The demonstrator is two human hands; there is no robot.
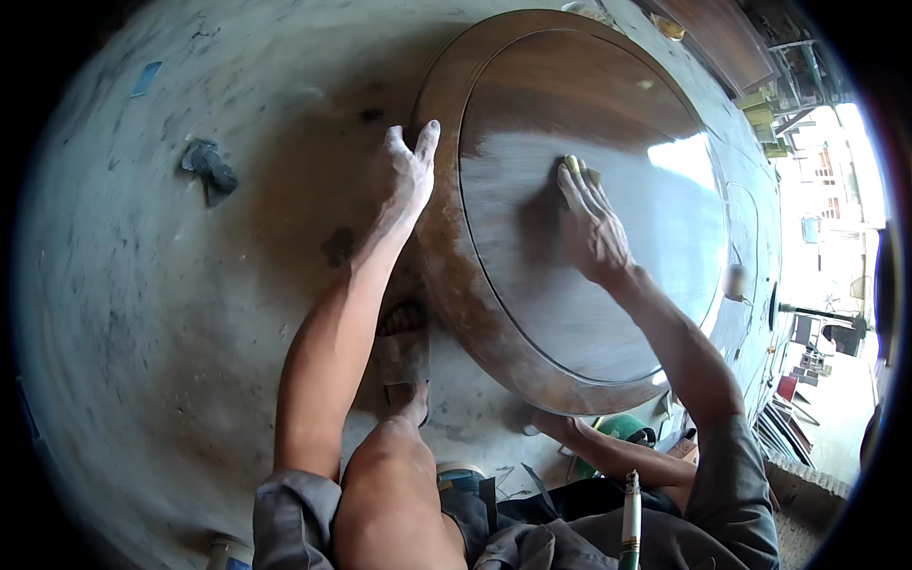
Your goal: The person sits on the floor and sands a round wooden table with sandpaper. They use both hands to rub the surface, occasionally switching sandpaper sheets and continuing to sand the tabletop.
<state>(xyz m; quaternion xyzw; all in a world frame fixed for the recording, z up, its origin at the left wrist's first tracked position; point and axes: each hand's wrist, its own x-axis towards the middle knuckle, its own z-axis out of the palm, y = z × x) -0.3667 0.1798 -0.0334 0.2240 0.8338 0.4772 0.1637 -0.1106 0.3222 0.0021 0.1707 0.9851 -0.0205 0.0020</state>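
Observation:
A large round brown wooden tabletop (513, 204) with a grooved ring near its edge lies before me. Much of its surface has a wet-looking, pale grey film. My right hand (596, 228) is pressed on the inner disc, fingers stretched forward over a small yellowish-brown piece (572, 163) that looks like folded sandpaper. Most of that piece is hidden under the fingers. At the left rim is my left hand (410, 176), dusted whitish, thumb and a finger apart, with nothing seen between them. Its other fingers are hidden, and I cannot tell whether it touches the edge.
A crumpled dark grey rag (209, 171) and a blue scrap (145, 79) lie on the stained concrete floor. My sandalled foot (404, 356) stands beside the tabletop. A green container (622, 427) is below its near edge. Flat boards (784, 432) lean at right; a cigarette (631, 518) juts up in front.

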